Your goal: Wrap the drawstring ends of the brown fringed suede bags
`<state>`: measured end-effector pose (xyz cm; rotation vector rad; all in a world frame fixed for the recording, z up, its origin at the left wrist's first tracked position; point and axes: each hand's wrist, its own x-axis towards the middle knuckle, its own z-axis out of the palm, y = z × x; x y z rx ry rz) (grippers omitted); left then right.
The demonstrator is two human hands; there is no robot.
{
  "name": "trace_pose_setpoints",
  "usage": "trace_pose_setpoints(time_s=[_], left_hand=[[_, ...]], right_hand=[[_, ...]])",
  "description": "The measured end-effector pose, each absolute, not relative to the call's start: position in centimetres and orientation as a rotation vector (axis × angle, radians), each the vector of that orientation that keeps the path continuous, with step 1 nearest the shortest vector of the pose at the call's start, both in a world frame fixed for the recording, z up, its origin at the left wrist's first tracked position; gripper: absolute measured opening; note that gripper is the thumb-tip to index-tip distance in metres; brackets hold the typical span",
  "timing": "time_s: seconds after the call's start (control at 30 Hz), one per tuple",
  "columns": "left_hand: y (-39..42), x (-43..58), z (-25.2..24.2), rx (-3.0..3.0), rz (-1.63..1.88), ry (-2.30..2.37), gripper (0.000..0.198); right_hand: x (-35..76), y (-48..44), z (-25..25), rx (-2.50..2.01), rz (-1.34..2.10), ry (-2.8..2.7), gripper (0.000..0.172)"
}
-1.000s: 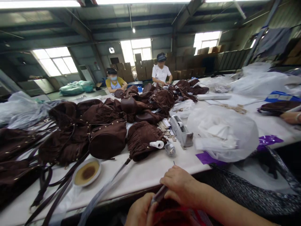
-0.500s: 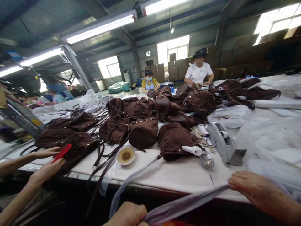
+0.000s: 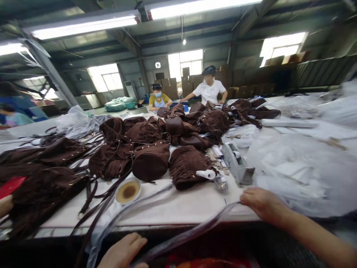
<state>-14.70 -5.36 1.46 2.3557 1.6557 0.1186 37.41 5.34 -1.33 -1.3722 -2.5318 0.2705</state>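
A long strap in clear plastic wrapping (image 3: pixel 192 232) runs from a brown fringed bag (image 3: pixel 189 167), dips past the table's front edge and rises to my right hand (image 3: pixel 260 201). That hand pinches the strap's far end above the table edge. At the bottom, my left hand (image 3: pixel 124 251) is curled with the strap passing between thumb and fingers; part of it is cut off by the frame. A white bowl of brownish-yellow stuff (image 3: pixel 128 190) sits beyond my left hand. Near the fringed bag lie a white roll (image 3: pixel 206 174) and a shiny clear-wrapped item (image 3: pixel 221 183).
Several brown bags (image 3: pixel 150 162) are heaped across the table. A grey tape dispenser (image 3: pixel 237 163) and clear plastic sheets (image 3: pixel 301 167) lie right. A co-worker's hand (image 3: pixel 5 206) is at far left beside a red object (image 3: pixel 12 186). Two people (image 3: pixel 210 91) work across the table.
The view has swung right, so the table's things sit further left. My right hand still holds the strap end; the strap between my hands hangs slacker. The co-worker's arms have mostly left the frame.
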Motion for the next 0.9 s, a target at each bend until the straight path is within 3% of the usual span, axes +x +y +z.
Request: trace_pose_setpoints(time_s=[0.03, 0.1, 0.23, 0.3, 0.47, 0.6, 0.7, 0.9], left_hand=[[-4.8, -12.0, 2.0, 2.373, 0.268, 1.573, 0.043], [-3.6, -6.2, 2.8, 2.35, 0.482, 1.41, 0.037], [-1.8, 3.6, 2.0, 2.182, 0.586, 1.299, 0.041], [-1.1, 6.1, 0.6, 2.127, 0.551, 1.368, 0.022], [-0.1, 6.3, -1.6, 2.061, 0.493, 1.579, 0.035], [0.2, 5.9, -2.4, 2.071, 0.436, 1.652, 0.035], [0.0, 6.5, -3.2, 2.125, 0.29, 1.59, 0.029], [-0.1, 6.4, -2.8, 2.251, 0.142, 1.453, 0.03]], right_hand=[[36.0, 5.3, -0.6, -1.332, 0.244, -2.556, 0.033], [32.5, 5.1, 0.5, -1.21, 0.181, -2.64, 0.032], [27.0, 4.6, 1.9, -1.038, 0.123, -2.741, 0.022], [26.1, 4.4, 2.4, -0.975, 0.112, -2.753, 0.022], [26.7, 3.2, 1.8, -1.174, 0.013, -2.3, 0.027], [25.1, 2.2, 0.1, -1.582, 0.463, -1.935, 0.036], [23.1, 2.8, -0.6, -1.755, 0.692, -1.948, 0.036], [22.9, 5.3, -0.2, -1.752, 0.612, -2.164, 0.025]])
